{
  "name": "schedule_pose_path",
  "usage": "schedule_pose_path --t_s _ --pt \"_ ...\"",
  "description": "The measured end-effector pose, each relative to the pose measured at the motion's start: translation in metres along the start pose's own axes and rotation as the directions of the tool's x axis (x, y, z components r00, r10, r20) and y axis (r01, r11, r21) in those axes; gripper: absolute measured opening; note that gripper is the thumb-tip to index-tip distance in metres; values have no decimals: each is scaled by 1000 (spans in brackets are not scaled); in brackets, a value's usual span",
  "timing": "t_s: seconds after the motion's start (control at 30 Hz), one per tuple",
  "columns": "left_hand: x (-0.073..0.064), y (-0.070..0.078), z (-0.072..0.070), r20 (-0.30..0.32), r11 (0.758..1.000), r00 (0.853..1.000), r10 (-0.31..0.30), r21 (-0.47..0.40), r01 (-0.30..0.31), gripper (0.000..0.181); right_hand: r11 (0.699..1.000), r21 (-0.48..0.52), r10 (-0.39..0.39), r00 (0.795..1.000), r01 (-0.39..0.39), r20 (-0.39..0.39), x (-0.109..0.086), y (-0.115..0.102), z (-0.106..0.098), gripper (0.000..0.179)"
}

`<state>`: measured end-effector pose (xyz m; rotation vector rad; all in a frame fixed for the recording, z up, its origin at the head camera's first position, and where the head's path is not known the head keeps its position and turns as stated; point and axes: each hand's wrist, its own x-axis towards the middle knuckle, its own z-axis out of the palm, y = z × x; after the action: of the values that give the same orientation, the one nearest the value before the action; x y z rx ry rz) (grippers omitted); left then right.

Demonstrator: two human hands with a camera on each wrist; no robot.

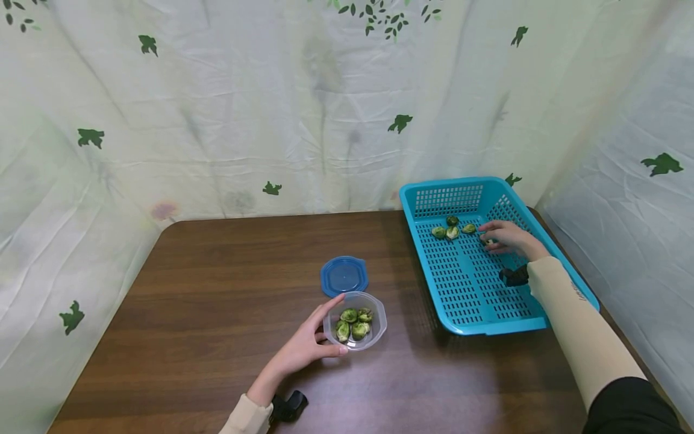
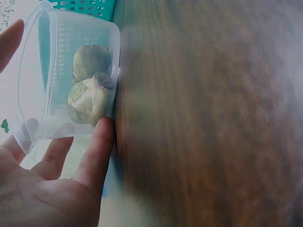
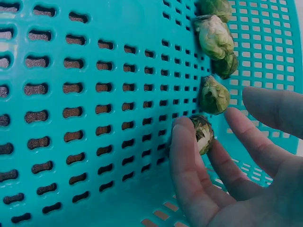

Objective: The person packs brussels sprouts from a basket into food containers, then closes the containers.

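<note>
On the wooden table stands a clear plastic container (image 1: pixel 382 323) with several Brussels sprouts (image 1: pixel 360 330) inside. My left hand (image 1: pixel 305 348) holds its left side, fingertips at the far rim and thumb near the front; one fingertip is low by its base in the left wrist view. Inside the blue basket (image 1: pixel 458 295), my right hand (image 1: pixel 506 237) reaches down at a single Brussels sprout (image 3: pixel 204 136). The fingers are spread about that sprout and partly cover it, while the thumb stands apart. More Brussels sprouts (image 1: pixel 452 232) lie just left of the right hand on the basket floor.
A blue lid (image 1: pixel 344 276) lies on the table (image 1: pixel 228 283) right behind the container. The basket's raised perforated walls surround the right hand, and it stands at the table's right side. A patterned white cloth (image 1: pixel 325 138) hangs behind and along both sides.
</note>
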<state>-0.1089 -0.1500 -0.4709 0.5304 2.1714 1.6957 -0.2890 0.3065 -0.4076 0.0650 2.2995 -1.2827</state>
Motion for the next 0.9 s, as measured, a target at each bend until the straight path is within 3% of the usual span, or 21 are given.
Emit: schedule_pose_path --t_s 0.33,0.9 --pt "0 0 0 -2 1000 1000 0 -10 0 87 1000 22 21 999 -21 26 4 2 0 50" --pt "-1 2 0 -2 1000 1000 5 -15 -5 88 999 -29 -39 999 40 34 2 1 2 44"
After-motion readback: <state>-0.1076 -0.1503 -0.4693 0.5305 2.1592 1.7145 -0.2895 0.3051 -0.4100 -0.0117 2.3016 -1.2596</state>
